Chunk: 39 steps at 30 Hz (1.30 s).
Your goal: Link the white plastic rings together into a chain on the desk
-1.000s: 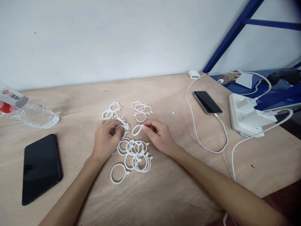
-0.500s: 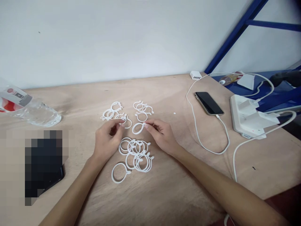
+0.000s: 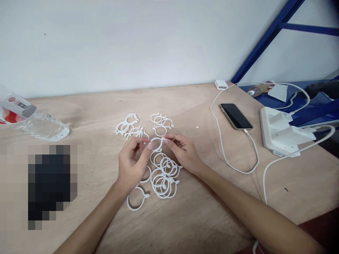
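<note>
Between my hands is a white curtain ring with a small tab. My right hand pinches it by the tab side with thumb and forefinger. The thumb and forefinger of my left hand are closed at its left edge. Just below lies an overlapping heap of similar white rings, and a single ring rests nearer me, by my left wrist. Farther away are two groups of rings, a left group and a right group. My left hand partly covers one ring of the heap.
On the left are a clear bottle lying on its side and a dark pixelated object. To the right, a phone is plugged into a white cable near a power strip. A white charger block sits at the table's back edge.
My left hand has moved right, from the far left group to the ring in my right hand. The heap below has shifted a little to the right. My right hand has barely moved.
</note>
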### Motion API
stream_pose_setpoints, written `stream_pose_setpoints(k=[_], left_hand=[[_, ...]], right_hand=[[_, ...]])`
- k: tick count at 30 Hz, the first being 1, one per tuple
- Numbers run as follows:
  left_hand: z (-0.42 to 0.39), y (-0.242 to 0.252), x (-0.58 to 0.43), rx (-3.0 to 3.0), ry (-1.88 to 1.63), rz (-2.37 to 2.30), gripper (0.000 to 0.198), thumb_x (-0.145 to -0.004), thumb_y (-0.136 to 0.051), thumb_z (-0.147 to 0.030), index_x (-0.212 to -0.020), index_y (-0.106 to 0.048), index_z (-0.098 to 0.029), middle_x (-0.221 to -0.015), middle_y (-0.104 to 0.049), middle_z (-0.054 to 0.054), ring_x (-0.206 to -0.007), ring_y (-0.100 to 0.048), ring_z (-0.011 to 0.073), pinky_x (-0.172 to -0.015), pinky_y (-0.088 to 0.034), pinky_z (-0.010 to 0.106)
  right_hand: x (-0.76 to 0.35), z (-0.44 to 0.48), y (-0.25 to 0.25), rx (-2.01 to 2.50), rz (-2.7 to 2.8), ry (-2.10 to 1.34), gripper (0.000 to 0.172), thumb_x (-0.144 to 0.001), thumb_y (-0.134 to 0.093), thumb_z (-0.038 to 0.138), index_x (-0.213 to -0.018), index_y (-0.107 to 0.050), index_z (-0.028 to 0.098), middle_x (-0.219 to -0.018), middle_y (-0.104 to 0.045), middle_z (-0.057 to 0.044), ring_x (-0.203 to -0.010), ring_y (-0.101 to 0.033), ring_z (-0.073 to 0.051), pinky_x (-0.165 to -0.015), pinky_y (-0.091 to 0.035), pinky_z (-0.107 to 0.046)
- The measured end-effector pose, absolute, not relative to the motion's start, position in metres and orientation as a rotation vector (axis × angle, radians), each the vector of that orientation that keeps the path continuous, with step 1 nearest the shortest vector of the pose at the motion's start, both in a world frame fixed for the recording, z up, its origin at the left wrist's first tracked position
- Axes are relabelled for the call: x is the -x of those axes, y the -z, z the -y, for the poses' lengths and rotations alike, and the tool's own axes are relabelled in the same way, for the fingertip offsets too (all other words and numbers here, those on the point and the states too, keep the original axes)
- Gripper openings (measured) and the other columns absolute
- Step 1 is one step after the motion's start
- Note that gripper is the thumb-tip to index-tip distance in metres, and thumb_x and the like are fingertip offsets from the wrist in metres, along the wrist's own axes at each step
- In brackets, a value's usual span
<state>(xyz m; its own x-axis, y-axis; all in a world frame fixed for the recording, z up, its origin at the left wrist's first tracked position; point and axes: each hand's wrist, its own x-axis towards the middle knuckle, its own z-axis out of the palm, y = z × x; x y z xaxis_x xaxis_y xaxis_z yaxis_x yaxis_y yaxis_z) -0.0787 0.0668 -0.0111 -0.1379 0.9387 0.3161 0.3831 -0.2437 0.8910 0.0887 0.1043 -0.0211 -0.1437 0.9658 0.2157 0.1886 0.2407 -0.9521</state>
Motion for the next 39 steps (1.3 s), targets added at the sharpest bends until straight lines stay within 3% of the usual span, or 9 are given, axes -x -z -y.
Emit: stream_pose_setpoints(k=[5,9,16,25,30,36,39], left_hand=[[-0.072,0.011,0.081,-1.897,-1.201,-1.508,0.035,-0.078,-0.069,-0.038,-0.109,-0.065,-0.023,-0.106,-0.064,0.006,-0.099,-0.059,0.0216,-0.087,-0.048,0.036],[-0.075,0.013,0.083,-1.886,-1.171,-1.571,0.038,-0.08,-0.067,-0.042,-0.113,-0.064,-0.022,-0.115,-0.063,0.008,-0.109,-0.057,0.0236,-0.093,-0.047,0.039],[-0.074,0.016,0.085,-1.903,-1.114,-1.577,0.034,-0.08,-0.066,-0.044,-0.103,-0.067,-0.019,-0.1,-0.069,0.007,-0.09,-0.063,0.0214,-0.082,-0.051,0.036],[-0.073,0.019,0.086,-2.047,-1.108,-1.592,0.028,-0.083,-0.063,-0.045,-0.097,-0.068,-0.02,-0.1,-0.07,0.006,-0.095,-0.063,0.0229,-0.084,-0.05,0.037],[-0.074,0.016,0.089,-2.035,-1.114,-1.604,0.029,-0.083,-0.063,-0.046,-0.097,-0.067,-0.021,-0.102,-0.07,0.006,-0.098,-0.061,0.0235,-0.088,-0.047,0.04],[-0.081,0.011,0.112,-2.126,-1.071,-1.911,0.02,-0.084,-0.058,-0.037,-0.093,-0.063,-0.02,-0.098,-0.065,0.007,-0.098,-0.058,0.0247,-0.092,-0.041,0.042],[-0.083,0.013,0.119,-2.181,-0.99,-2.023,0.026,-0.078,-0.065,-0.038,-0.096,-0.063,-0.02,-0.099,-0.059,0.008,-0.098,-0.055,0.0266,-0.092,-0.041,0.044]], right_hand=[[-0.089,-0.103,0.021,1.047,1.547,-1.101,0.017,-0.084,-0.063,0.031,-0.092,-0.074,0.021,-0.089,-0.074,-0.004,-0.082,-0.065,-0.018,-0.076,-0.051,-0.033],[-0.089,-0.103,0.021,1.042,1.529,-1.116,0.017,-0.083,-0.064,0.031,-0.092,-0.074,0.02,-0.086,-0.073,-0.004,-0.08,-0.064,-0.017,-0.074,-0.051,-0.031],[-0.089,-0.1,0.017,1.075,1.557,-1.173,0.021,-0.085,-0.06,0.035,-0.093,-0.07,0.018,-0.078,-0.067,-0.002,-0.065,-0.057,-0.013,-0.062,-0.045,-0.027],[-0.09,-0.101,0.016,1.091,1.609,-1.161,0.02,-0.086,-0.059,0.034,-0.08,-0.067,0.018,-0.072,-0.064,0.0,-0.066,-0.054,-0.012,-0.063,-0.044,-0.026],[-0.09,-0.101,0.016,1.112,1.572,-1.127,0.018,-0.085,-0.059,0.034,-0.083,-0.068,0.019,-0.074,-0.066,-0.001,-0.065,-0.056,-0.013,-0.063,-0.044,-0.027],[-0.09,-0.102,0.015,1.042,1.626,-1.081,0.017,-0.08,-0.057,0.018,-0.075,-0.073,0.021,-0.083,-0.07,-0.003,-0.082,-0.063,-0.018,-0.076,-0.048,-0.031],[-0.09,-0.101,0.015,1.035,1.676,-1.065,0.018,-0.078,-0.059,0.016,-0.077,-0.076,0.022,-0.087,-0.068,-0.005,-0.083,-0.063,-0.019,-0.07,-0.048,-0.031]])
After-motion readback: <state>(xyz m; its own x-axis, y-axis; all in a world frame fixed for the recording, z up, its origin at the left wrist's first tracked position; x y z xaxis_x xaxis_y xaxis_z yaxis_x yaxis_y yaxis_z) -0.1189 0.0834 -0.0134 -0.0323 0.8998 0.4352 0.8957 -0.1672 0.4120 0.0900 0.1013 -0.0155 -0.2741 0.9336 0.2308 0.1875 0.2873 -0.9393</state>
